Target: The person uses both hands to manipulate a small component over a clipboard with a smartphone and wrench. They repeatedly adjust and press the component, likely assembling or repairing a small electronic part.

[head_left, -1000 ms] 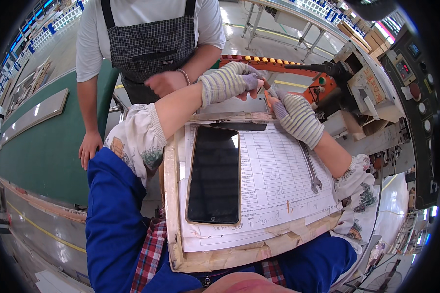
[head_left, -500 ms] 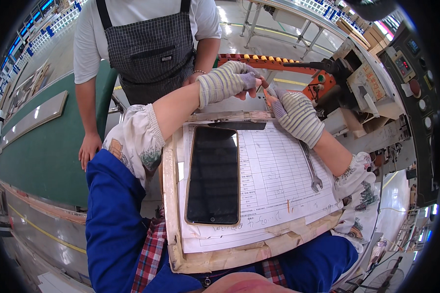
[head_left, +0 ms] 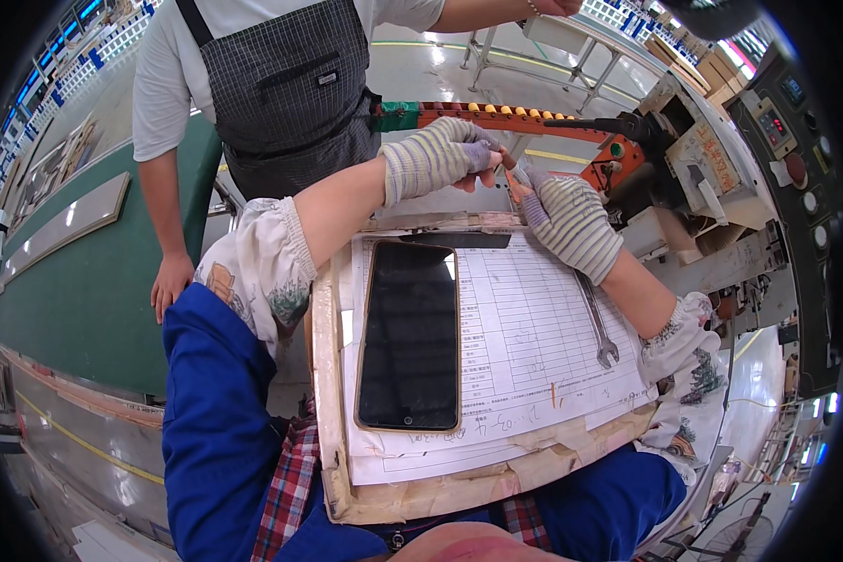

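Both my hands wear striped knit gloves with bare fingertips and meet beyond the far edge of a taped board [head_left: 332, 440]. My left hand [head_left: 445, 161] is closed, its fingers curled toward the right. My right hand [head_left: 571, 211] reaches in from the other side, also closed, its fingers near the left fingertips. Anything between them is too small or hidden to name. Under my arms the board carries printed table sheets [head_left: 525, 347]. On these lie a black phone [head_left: 408, 337], screen dark, and an open-end wrench [head_left: 595, 318], its upper end by my right hand.
Across from me stands a person in a dark checked apron [head_left: 290, 84], one hand on a green-topped table [head_left: 75, 281]. Behind my hands runs an orange roller conveyor [head_left: 496, 117]. To the right are a machine [head_left: 693, 159] and a dark control panel [head_left: 787, 140] with knobs.
The person across has raised one arm out toward the upper right, away from the apron, uncovering the conveyor's green end. My own hands have hardly moved.
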Tool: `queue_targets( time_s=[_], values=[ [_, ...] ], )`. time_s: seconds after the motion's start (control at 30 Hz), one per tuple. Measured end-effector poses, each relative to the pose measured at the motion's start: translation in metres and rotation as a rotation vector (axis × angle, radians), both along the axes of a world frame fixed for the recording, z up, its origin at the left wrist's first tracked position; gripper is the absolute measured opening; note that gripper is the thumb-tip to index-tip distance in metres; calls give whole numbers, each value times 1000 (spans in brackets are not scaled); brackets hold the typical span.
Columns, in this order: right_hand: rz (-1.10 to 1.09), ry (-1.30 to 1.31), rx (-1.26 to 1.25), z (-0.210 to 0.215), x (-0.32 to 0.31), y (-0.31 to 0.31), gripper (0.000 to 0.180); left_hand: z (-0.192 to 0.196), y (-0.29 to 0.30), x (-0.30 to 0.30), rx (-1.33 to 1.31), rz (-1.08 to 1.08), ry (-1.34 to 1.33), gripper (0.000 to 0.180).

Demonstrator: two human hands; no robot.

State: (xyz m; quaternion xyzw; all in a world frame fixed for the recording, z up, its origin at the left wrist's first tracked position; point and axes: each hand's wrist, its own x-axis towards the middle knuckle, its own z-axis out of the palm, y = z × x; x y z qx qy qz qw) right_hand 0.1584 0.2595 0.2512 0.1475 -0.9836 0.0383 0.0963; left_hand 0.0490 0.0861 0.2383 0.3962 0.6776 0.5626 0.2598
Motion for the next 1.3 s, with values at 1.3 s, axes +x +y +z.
queue_targets(
  time_s=[1.3],
  values=[
    [-57,-30,110,0,1,-5,25,-12,7,-8,47,-29,-209,26]
  ],
)
